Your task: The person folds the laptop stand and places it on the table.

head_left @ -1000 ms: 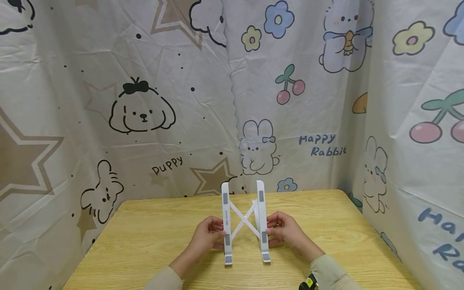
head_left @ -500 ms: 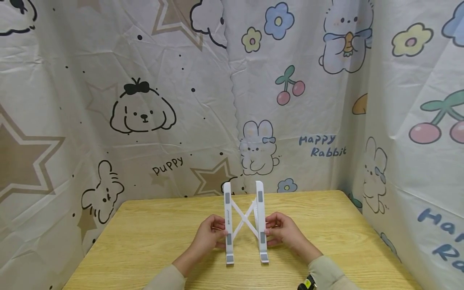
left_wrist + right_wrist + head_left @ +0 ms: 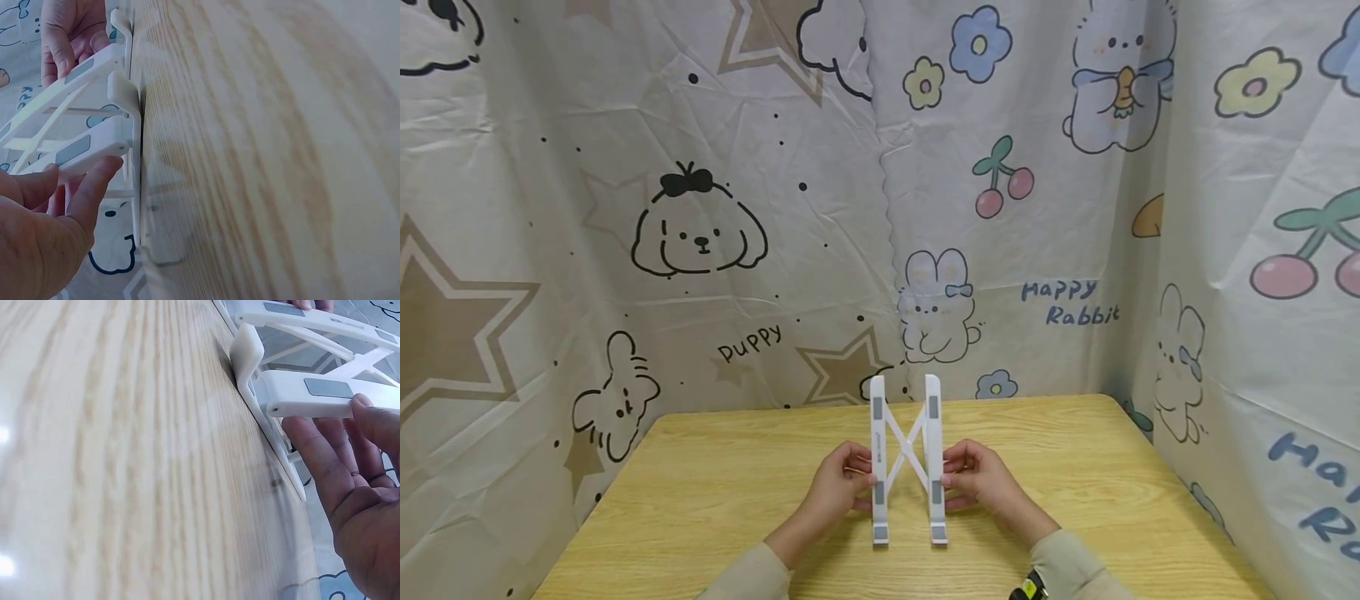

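A white folding laptop stand (image 3: 879, 450) with grey pads stands on the table in the head view, its two long arms upright and joined by crossed bars. My left hand (image 3: 837, 485) grips the left arm near its lower half. On the other side, my right hand (image 3: 988, 482) holds the right arm at about the same height. In the left wrist view, the left hand (image 3: 47, 240) has its thumb and fingers on the near arm beside a grey pad. The right wrist view shows the right hand (image 3: 369, 506) pinching its arm, thumb above and fingers beneath.
The wooden table (image 3: 715, 483) spreads out around the stand. Behind and at both sides hangs a printed curtain (image 3: 820, 250) with cartoon animals. A dark item with a yellow-green part (image 3: 1028, 586) shows by the right sleeve.
Both hands have moved closer together, bringing the laptop stand's two arms nearer to each other. The gap between the arms is narrower and the crossed bars are steeper.
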Tool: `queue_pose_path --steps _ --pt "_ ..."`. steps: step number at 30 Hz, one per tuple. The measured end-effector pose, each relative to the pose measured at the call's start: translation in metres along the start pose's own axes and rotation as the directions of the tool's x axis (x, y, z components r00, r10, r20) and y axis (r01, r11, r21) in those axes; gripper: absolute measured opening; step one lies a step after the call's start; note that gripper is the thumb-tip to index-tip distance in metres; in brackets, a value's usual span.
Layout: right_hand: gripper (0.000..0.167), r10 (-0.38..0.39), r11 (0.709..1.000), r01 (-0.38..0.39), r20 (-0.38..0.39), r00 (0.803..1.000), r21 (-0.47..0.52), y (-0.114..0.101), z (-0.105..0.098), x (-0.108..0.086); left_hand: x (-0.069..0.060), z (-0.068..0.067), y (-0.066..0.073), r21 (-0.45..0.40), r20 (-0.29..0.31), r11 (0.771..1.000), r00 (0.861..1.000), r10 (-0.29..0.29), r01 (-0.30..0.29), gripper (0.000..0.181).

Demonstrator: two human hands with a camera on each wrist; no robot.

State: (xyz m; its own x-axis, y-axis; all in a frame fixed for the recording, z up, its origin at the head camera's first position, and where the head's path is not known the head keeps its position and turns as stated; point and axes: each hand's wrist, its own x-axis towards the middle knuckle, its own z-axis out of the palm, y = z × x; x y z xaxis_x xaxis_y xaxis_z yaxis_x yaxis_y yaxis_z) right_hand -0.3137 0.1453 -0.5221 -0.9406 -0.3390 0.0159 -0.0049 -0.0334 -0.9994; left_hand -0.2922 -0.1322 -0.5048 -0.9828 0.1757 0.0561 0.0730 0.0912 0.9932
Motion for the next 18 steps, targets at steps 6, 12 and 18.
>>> queue_pose_path --steps 6,12,18 --pt "0.039 -0.009 1.0 0.009 0.001 1.0 0.007 0.001 0.009 0.003 0.001 0.002 0.0 0.011 0.005 1.0 1.0 0.009 -0.01 0.029" --pt "0.038 -0.009 1.0 0.009 -0.014 1.0 0.003 0.004 0.013 0.006 0.002 0.005 0.001 0.008 0.005 1.0 1.0 0.023 -0.023 0.028" --pt "0.038 -0.017 1.0 0.017 -0.014 1.0 0.02 0.006 0.018 0.008 0.005 0.007 -0.002 0.009 0.003 0.999 0.999 0.036 -0.036 0.029"
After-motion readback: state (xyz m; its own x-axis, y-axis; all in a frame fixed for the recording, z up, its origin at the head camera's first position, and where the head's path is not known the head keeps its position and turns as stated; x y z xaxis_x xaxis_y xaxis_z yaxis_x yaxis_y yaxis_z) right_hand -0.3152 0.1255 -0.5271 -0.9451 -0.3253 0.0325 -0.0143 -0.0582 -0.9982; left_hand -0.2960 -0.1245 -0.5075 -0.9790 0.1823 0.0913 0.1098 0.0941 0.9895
